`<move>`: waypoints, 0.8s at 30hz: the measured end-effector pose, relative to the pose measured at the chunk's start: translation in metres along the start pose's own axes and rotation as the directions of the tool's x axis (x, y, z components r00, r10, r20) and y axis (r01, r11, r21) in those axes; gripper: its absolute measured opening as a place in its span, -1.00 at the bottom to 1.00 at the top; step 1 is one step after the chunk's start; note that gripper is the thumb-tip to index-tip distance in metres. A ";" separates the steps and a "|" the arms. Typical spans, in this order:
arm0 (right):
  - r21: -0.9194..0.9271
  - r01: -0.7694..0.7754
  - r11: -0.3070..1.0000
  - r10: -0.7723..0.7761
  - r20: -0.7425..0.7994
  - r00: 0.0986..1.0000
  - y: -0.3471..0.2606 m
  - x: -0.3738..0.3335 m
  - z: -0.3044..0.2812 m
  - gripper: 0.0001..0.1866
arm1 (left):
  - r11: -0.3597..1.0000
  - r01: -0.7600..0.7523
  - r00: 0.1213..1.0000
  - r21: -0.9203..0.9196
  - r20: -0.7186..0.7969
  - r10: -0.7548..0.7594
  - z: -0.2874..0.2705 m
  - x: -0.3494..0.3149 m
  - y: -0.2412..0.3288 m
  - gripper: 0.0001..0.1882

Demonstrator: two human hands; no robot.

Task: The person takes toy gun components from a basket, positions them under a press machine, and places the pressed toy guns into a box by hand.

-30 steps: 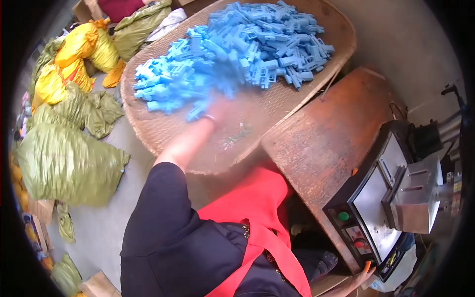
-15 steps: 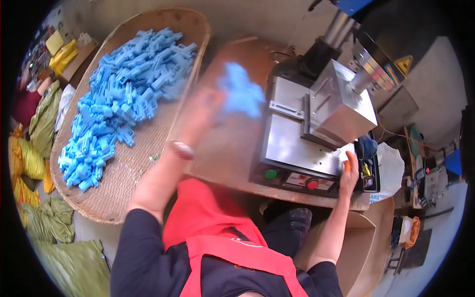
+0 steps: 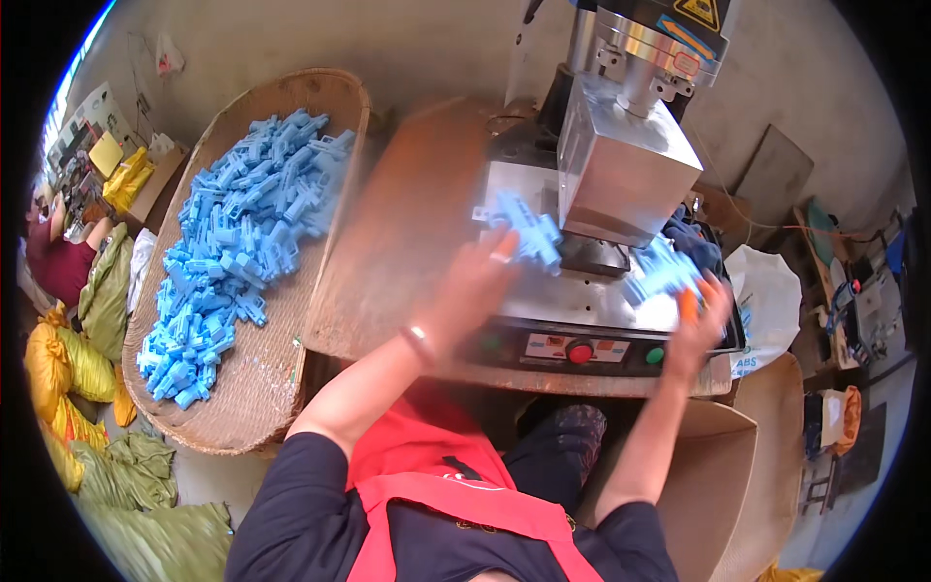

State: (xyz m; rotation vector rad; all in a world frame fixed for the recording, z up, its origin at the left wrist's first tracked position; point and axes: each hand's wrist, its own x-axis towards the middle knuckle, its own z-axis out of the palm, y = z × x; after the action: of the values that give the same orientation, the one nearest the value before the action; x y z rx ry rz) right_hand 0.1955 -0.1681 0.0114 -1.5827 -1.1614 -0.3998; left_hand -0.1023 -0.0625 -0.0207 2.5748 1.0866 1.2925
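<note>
My left hand (image 3: 475,291), blurred by motion, reaches over the left part of the machine's metal plate (image 3: 592,299). At its fingertips is a light-blue plastic piece (image 3: 529,231) with branching, pistol-like shapes. My right hand (image 3: 700,325), with an orange cover on one finger, is at the plate's right side. Its fingers close on the near right end of a second light-blue plastic piece (image 3: 663,272), also smeared. Between the two pieces a large silver metal block (image 3: 628,160) hangs from the press head, above a dark fixture (image 3: 595,254) on the plate.
A long woven basket (image 3: 262,373) heaped with similar blue pieces (image 3: 242,223) stands left of the wooden table (image 3: 373,281). On the machine's front are a red button (image 3: 579,352) and green ones. An open cardboard box (image 3: 693,475) sits below right, near a white bag (image 3: 761,306).
My left hand has carried its blue piece rightward from the table to over the plate. My right hand, earlier at the plate's edge, now has a second blue piece. The view has shifted.
</note>
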 end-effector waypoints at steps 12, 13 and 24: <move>-0.024 -0.268 0.963 0.266 0.238 0.934 0.050 -0.098 -0.111 -0.58 | 0.991 -0.022 0.987 0.133 0.164 0.000 0.080 0.071 0.026 -0.70; -0.023 -0.314 0.949 0.306 0.295 0.905 0.054 -0.096 -0.093 -0.50 | 0.986 -0.053 0.989 0.157 0.145 0.030 0.063 0.055 0.024 -0.61; -0.032 -0.464 0.885 0.418 0.492 0.764 0.195 -0.099 -0.021 -0.21 | 0.970 -0.121 0.959 -0.212 0.227 0.170 -0.038 -0.070 -0.054 -0.40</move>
State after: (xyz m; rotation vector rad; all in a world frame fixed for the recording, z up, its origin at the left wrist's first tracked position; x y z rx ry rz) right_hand 0.3175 -0.2214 -0.1626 -1.8679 -1.0971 0.3908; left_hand -0.1885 -0.0744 -0.0630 2.6145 0.7002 1.0124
